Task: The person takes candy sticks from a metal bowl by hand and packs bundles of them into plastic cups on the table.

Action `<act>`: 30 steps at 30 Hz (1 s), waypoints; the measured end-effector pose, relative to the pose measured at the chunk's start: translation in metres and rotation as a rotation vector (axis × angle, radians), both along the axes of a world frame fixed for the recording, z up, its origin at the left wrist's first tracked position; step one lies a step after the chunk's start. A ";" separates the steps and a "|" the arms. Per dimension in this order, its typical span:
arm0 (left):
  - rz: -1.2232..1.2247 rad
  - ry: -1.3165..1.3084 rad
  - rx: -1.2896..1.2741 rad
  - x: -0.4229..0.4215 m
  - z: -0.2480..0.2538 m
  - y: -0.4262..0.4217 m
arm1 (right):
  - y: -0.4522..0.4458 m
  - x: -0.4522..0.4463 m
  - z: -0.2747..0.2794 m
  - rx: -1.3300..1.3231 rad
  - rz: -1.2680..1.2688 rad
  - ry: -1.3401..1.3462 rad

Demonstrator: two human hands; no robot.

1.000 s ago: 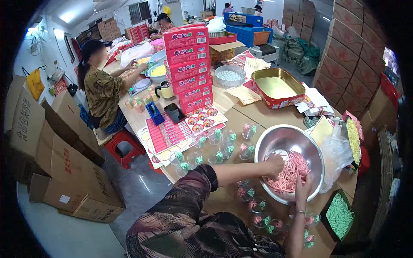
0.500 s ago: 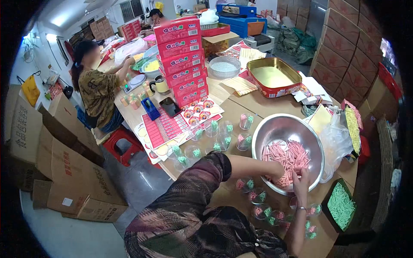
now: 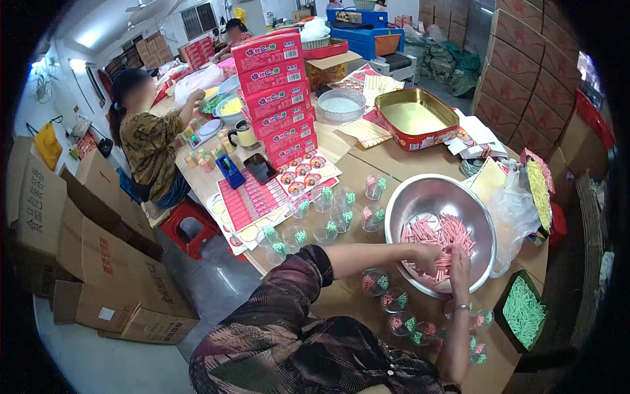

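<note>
A large steel bowl (image 3: pixel 485 226) holds a heap of thin pink sticks (image 3: pixel 430 230). My left hand (image 3: pixel 428 258) is inside the bowl near its front, with fingers curled closed on pink sticks. Close beside it, my right hand (image 3: pixel 458 264) is upright at the heap's right side, its fingers bent together around pink sticks. Clear cups with green and pink sticks (image 3: pixel 375 282) stand in front of the bowl, partly hidden by my right forearm. Other cups, many with green sticks (image 3: pixel 325 197), stand left of the bowl.
Green sticks fill a dark tray (image 3: pixel 524 312) at right. A plastic bag (image 3: pixel 512 223) touches the bowl's side. Behind are a gold-lined tin (image 3: pixel 420 118), stacked red boxes (image 3: pixel 272 98), a phone (image 3: pixel 260 169) and a mug (image 3: pixel 244 134). A co-worker (image 3: pixel 147 141) sits across at left.
My left hand has lifted slightly out of the heap and come closer to my right hand. My right hand has risen from lower in the bowl, and its fingers have closed together.
</note>
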State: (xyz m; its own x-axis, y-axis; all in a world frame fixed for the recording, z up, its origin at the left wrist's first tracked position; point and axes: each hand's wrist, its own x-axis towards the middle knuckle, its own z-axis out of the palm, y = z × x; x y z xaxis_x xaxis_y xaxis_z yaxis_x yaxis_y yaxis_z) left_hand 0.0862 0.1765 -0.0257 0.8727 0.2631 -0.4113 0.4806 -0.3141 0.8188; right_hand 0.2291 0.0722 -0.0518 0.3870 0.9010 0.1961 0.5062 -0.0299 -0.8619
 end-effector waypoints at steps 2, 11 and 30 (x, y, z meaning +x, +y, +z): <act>0.003 0.001 0.124 0.008 -0.007 -0.008 | 0.001 -0.007 0.006 -0.078 0.002 -0.031; 0.160 -0.270 0.234 0.019 -0.032 -0.015 | 0.004 -0.012 0.015 -0.142 -0.085 -0.067; 0.342 -0.652 -0.138 0.037 -0.068 -0.016 | 0.009 -0.023 -0.001 0.046 -0.031 -0.027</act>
